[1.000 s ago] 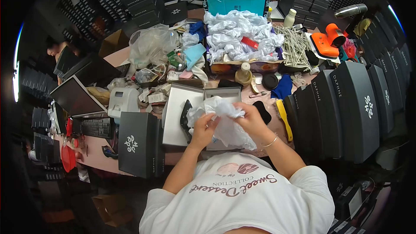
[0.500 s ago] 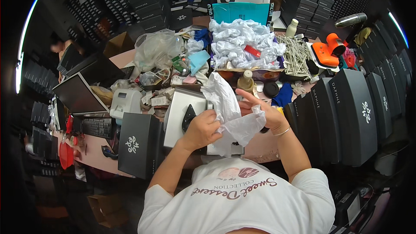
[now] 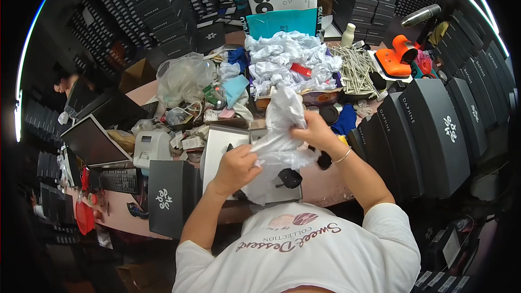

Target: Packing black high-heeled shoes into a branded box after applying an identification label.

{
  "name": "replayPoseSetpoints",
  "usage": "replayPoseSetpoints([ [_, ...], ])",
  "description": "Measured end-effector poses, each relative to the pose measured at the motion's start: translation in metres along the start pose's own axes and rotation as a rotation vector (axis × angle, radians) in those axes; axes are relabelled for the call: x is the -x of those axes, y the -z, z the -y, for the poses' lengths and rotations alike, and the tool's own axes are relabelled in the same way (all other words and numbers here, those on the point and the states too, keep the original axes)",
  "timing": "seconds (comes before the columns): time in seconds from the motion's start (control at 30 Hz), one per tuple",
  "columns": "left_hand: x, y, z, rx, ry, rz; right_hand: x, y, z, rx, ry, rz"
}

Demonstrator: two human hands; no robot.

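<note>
Paper [image 3: 286, 113], pinched in the fingers [image 3: 251, 163] of the left hand [image 3: 234, 169] and right hand [image 3: 316, 132], hangs over the open box [image 3: 215, 149], apparently past its near edge; dark boxes [image 3: 429, 138] stand near the right forearm [image 3: 362, 176].

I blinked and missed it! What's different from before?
The right hand, open a moment ago, now grips the white paper. Bunched at first, the paper now stretches out longer. A black thing now shows plainly below it. The left hand still holds on; the box stayed.
</note>
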State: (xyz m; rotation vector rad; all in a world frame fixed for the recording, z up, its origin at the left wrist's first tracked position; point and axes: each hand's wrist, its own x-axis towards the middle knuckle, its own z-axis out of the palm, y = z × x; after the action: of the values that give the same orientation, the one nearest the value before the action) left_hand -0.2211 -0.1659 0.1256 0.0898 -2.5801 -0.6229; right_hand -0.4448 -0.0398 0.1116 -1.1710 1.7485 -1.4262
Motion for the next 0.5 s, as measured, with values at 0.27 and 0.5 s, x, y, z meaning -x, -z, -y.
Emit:
replayPoseSetpoints([
  [0.27, 0.015, -0.027, 0.024, 0.294, 0.54, -0.456, 0.01, 0.049, -0.053, -0.777, -0.01, -0.239],
  [0.5, 0.002, -0.032, 0.012, 0.488, 0.389, -0.352, 0.0, -0.039, -0.052, -0.745, -0.109, 0.101],
])
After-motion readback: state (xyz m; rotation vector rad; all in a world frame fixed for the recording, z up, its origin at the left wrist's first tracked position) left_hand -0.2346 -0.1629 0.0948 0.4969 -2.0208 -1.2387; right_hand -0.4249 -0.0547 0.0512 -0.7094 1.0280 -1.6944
